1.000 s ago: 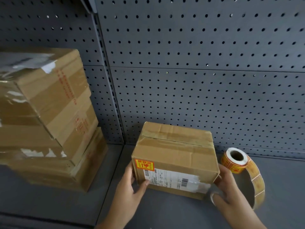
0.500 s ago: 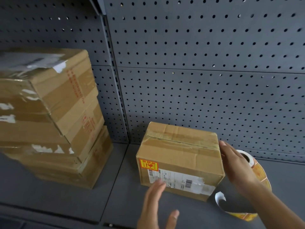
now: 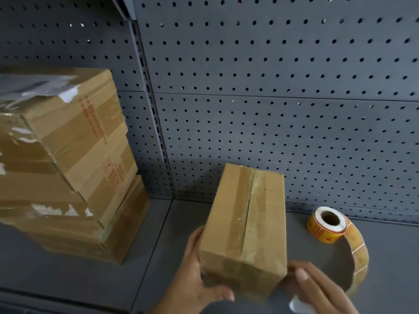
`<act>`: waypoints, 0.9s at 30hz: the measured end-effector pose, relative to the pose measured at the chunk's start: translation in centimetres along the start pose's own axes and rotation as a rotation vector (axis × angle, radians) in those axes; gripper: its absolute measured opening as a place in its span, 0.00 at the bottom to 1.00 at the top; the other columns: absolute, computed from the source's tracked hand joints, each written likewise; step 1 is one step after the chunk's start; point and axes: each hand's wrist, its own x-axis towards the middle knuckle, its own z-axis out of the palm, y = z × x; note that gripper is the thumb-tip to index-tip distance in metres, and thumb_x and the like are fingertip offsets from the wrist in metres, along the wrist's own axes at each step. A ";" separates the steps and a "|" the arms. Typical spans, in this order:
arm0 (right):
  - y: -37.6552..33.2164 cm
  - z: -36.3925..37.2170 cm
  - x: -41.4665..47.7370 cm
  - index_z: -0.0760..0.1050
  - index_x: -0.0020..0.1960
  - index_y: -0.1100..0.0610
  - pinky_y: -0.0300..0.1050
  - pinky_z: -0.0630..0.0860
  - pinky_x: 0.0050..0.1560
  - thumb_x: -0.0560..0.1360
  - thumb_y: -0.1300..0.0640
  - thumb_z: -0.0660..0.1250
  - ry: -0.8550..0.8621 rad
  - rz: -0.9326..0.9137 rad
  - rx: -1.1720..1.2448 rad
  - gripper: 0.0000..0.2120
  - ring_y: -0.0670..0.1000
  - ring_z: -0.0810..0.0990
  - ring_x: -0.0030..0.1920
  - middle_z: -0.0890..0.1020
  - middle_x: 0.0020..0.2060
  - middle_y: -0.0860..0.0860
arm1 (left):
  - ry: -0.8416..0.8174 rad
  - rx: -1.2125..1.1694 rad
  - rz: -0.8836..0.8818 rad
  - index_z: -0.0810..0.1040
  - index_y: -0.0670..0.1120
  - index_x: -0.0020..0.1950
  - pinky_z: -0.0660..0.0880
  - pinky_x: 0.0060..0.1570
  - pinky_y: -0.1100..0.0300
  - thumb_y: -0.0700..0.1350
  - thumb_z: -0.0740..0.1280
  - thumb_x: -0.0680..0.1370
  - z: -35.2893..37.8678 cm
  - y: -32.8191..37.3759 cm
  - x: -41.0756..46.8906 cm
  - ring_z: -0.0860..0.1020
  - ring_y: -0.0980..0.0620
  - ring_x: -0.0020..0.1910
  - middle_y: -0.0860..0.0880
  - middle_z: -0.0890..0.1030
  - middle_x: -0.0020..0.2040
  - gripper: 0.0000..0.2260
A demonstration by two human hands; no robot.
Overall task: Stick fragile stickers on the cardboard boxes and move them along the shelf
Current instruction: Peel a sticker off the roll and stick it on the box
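The box (image 3: 247,223) sits in the middle of the shelf (image 3: 158,257), close to its front edge and right in front of both hands. Its long axis runs from the front edge toward the back panel (image 3: 272,109), taped seam up and a short end facing the person. No sticker shows on the faces in view.

The left hand (image 3: 192,275) grips the near left side, with fingers wrapped round that edge and the thumb across the bottom of the short end. The right hand (image 3: 317,288) is at the near right corner. It is blurred, so I cannot tell whether it clasps the box or only touches it. The near end looks slightly raised off the shelf, though that too is unclear.

The stack (image 3: 68,166) stands at the left end of the shelf, apart from the box and on the left hand's side. The roll (image 3: 327,223) lies to the right, near the back edge, its loose strip curling toward the front.

If the box is to join the stack, it travels leftward, broadside to its long axis. The left hand would lead and the right would follow from the far side.
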 end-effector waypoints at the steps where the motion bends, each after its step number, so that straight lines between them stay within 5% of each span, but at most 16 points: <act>1: -0.1 0.4 -0.8 0.85 0.51 0.45 0.40 0.73 0.63 0.77 0.40 0.65 -0.087 -0.049 -0.077 0.14 0.42 0.82 0.57 0.86 0.51 0.43 | 0.008 -0.072 -0.014 0.64 0.64 0.71 0.69 0.58 0.77 0.69 0.80 0.52 -0.4 -0.3 0.2 0.70 0.74 0.66 0.59 0.65 0.73 0.50; 5: -1.5 -0.4 0.8 0.83 0.46 0.38 0.29 0.72 0.57 0.77 0.51 0.65 -0.281 -0.034 -0.223 0.11 0.38 0.82 0.53 0.86 0.47 0.39 | 0.105 -0.208 -0.022 0.67 0.58 0.65 0.73 0.49 0.77 0.59 0.83 0.54 -2.3 -1.0 1.3 0.76 0.76 0.54 0.62 0.80 0.60 0.43; 8: -2.5 -2.0 3.5 0.85 0.40 0.47 0.30 0.77 0.48 0.79 0.67 0.64 0.016 0.040 0.055 0.19 0.48 0.86 0.44 0.88 0.40 0.52 | 0.202 -0.142 -0.052 0.67 0.62 0.65 0.75 0.55 0.71 0.51 0.78 0.64 -3.2 -1.4 1.8 0.75 0.77 0.56 0.76 0.78 0.56 0.34; 11: -1.4 -3.1 7.2 0.82 0.52 0.46 0.39 0.77 0.58 0.79 0.66 0.64 0.185 0.049 0.037 0.16 0.45 0.84 0.52 0.87 0.48 0.45 | 0.402 -0.105 -0.035 0.71 0.60 0.65 0.72 0.62 0.61 0.64 0.77 0.65 -3.3 -2.4 1.7 0.77 0.68 0.59 0.69 0.79 0.58 0.31; 13: -0.9 -2.9 9.1 0.78 0.61 0.47 0.44 0.73 0.65 0.80 0.65 0.63 0.124 0.078 0.051 0.16 0.40 0.80 0.59 0.84 0.54 0.41 | 0.517 -0.125 0.001 0.73 0.57 0.63 0.74 0.63 0.56 0.59 0.74 0.70 -2.6 -2.7 1.2 0.78 0.64 0.59 0.65 0.80 0.57 0.24; 16: -0.8 -1.8 9.8 0.72 0.69 0.48 0.37 0.71 0.61 0.81 0.62 0.62 -0.027 0.123 0.077 0.18 0.38 0.77 0.63 0.82 0.59 0.40 | 0.606 -0.094 0.049 0.73 0.62 0.65 0.71 0.66 0.57 0.54 0.69 0.75 -1.3 -2.4 0.2 0.74 0.68 0.65 0.67 0.76 0.65 0.19; 19: -0.3 -1.3 9.2 0.73 0.68 0.48 0.39 0.72 0.61 0.80 0.58 0.64 -0.103 0.150 0.072 0.18 0.38 0.78 0.61 0.83 0.57 0.41 | 0.388 -0.185 0.041 0.64 0.63 0.76 0.66 0.69 0.59 0.70 0.70 0.70 -0.8 -2.0 -0.8 0.65 0.71 0.73 0.70 0.65 0.75 0.37; 22: -0.3 -1.1 8.1 0.73 0.65 0.49 0.32 0.75 0.58 0.75 0.53 0.66 -0.117 0.111 0.015 0.19 0.39 0.81 0.57 0.84 0.53 0.41 | 0.186 -0.111 0.059 0.44 0.63 0.81 0.60 0.72 0.57 0.74 0.72 0.63 -0.7 -2.1 -1.2 0.55 0.68 0.78 0.68 0.49 0.81 0.56; 24: -0.7 -1.0 7.4 0.74 0.65 0.51 0.27 0.75 0.50 0.72 0.52 0.67 -0.119 0.079 -0.033 0.21 0.40 0.83 0.54 0.85 0.51 0.42 | 0.145 -0.078 0.041 0.40 0.67 0.79 0.62 0.74 0.56 0.71 0.75 0.63 -1.0 -1.5 -1.3 0.57 0.69 0.77 0.70 0.52 0.80 0.57; 27: -1.6 -1.1 6.4 0.76 0.62 0.49 0.25 0.74 0.44 0.71 0.49 0.67 -0.053 0.052 -0.065 0.20 0.38 0.83 0.48 0.85 0.47 0.43 | 0.188 -0.115 -0.046 0.49 0.72 0.78 0.70 0.72 0.51 0.68 0.77 0.64 -2.1 0.3 -1.3 0.69 0.66 0.72 0.70 0.67 0.74 0.50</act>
